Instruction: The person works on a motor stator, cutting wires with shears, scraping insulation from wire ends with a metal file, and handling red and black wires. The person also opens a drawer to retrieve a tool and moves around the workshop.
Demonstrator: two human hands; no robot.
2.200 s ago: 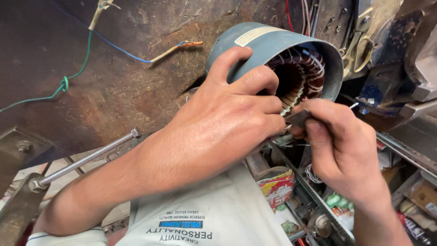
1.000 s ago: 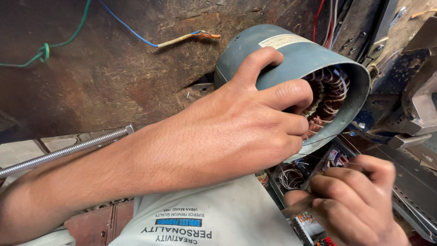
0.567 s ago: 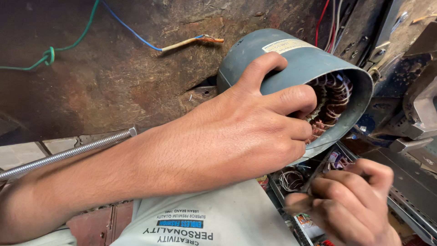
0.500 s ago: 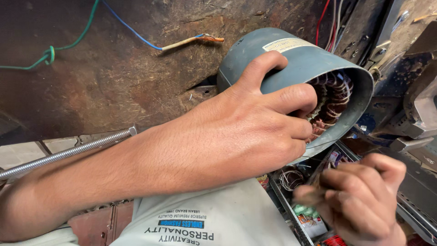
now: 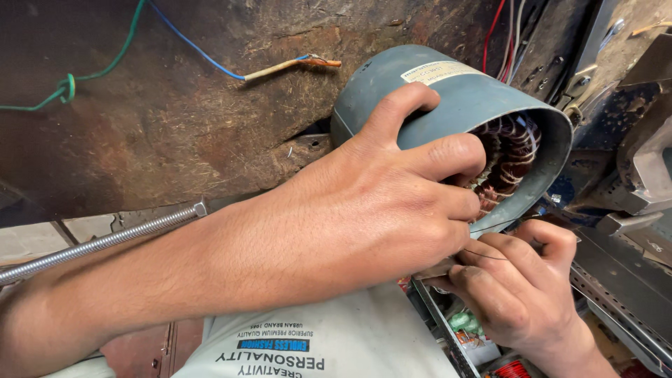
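Right now the left hand (image 5: pixel 378 210) clasps the grey-blue motor housing (image 5: pixel 455 105), thumb over the top and fingers (image 5: pixel 448 150) curled round its open rim, where copper windings (image 5: pixel 511 150) show inside; the housing lies on its side on the rusty brown table (image 5: pixel 140 133), its mouth turned to the right; just below the rim the right hand (image 5: pixel 518 280) is closed, its fingertips pinching a thin dark wire (image 5: pixel 483 255) close beside the left hand's lower fingers; a threaded metal rod (image 5: pixel 105 241) lies to the left, and green and blue wires (image 5: pixel 105 66) trail across the table behind
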